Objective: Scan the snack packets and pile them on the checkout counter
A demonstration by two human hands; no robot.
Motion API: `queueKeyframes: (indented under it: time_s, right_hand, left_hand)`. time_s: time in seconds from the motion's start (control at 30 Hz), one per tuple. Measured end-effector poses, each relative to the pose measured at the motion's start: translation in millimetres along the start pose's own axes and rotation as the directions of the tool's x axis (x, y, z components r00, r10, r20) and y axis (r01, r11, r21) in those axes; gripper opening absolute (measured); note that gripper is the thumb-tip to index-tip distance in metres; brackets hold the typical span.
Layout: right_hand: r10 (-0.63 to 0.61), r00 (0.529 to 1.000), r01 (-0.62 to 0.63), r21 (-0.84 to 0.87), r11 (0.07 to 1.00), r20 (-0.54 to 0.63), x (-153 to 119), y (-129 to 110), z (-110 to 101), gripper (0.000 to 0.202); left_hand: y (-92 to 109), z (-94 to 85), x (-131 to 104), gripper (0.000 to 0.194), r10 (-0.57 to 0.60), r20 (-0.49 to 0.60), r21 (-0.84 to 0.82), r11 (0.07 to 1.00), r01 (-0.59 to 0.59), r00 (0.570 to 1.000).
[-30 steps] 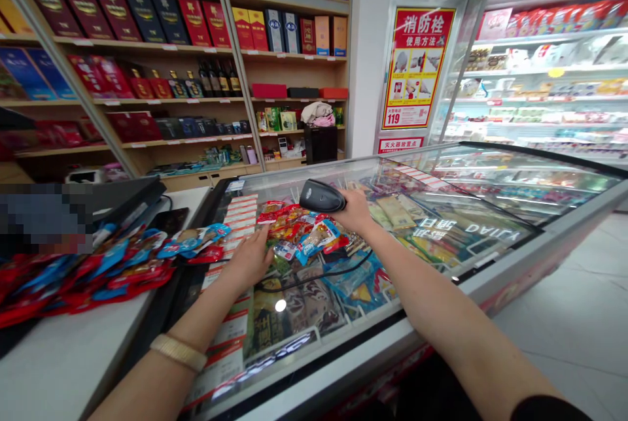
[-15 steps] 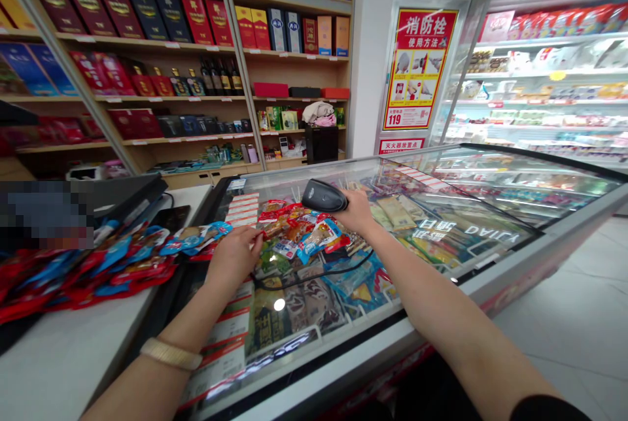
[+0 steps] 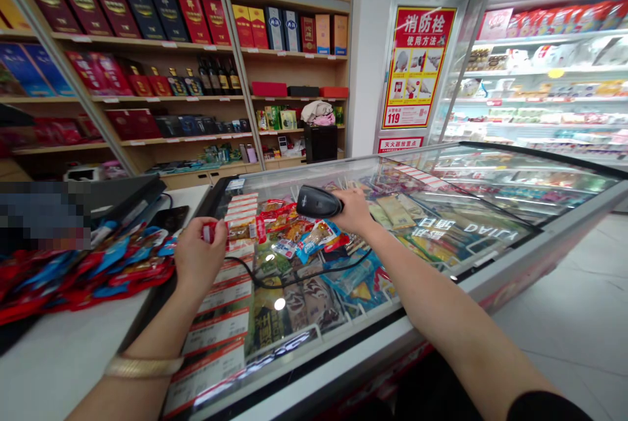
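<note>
My left hand (image 3: 200,252) pinches a red-ended snack packet (image 3: 240,230) over the left part of the glass freezer lid. My right hand (image 3: 354,212) is wrapped round a black barcode scanner (image 3: 316,202), whose head points left. Beneath and beside the scanner, several red and blue snack packets (image 3: 314,241) lie on the glass. A black cable (image 3: 304,279) curves across the lid. Left of my left hand, a heap of red and blue packets (image 3: 118,264) covers part of the white counter (image 3: 63,355).
The chest freezer (image 3: 490,264) extends to the right, with bagged goods under its glass. A dark phone (image 3: 169,218) lies on the counter. Boxed goods fill the shelves (image 3: 171,45) behind. A lit display fridge (image 3: 549,74) stands at the right beyond a red poster (image 3: 417,68).
My left hand has moved left, carrying a packet away from the pile on the glass. The scanner and my right hand have shifted slightly left. Blue packets near the counter's edge have gone from view.
</note>
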State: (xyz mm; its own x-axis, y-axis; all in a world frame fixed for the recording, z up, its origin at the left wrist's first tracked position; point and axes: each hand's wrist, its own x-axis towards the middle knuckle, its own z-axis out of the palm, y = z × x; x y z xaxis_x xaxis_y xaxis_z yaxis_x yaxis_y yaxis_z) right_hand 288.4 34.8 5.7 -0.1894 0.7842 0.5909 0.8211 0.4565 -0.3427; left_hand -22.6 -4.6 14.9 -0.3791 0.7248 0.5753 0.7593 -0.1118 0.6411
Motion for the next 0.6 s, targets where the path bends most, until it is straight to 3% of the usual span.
queueKeyframes:
  time_s: [0.3, 0.6]
  right_hand:
    - [-0.183, 0.980, 0.187, -0.043, 0.981, 0.082, -5, -17, 2, 0.033]
    - [-0.216, 0.969, 0.226, -0.072, 0.972, 0.120, -5, -19, 0, 0.028]
  left_hand:
    - [-9, 5.2, 0, 0.017, 0.071, -0.040, 0.013, 0.997, -0.070, 0.997]
    - [-13, 8.6, 0, 0.019, 0.071, -0.044, 0.023, 0.997, -0.070, 0.996]
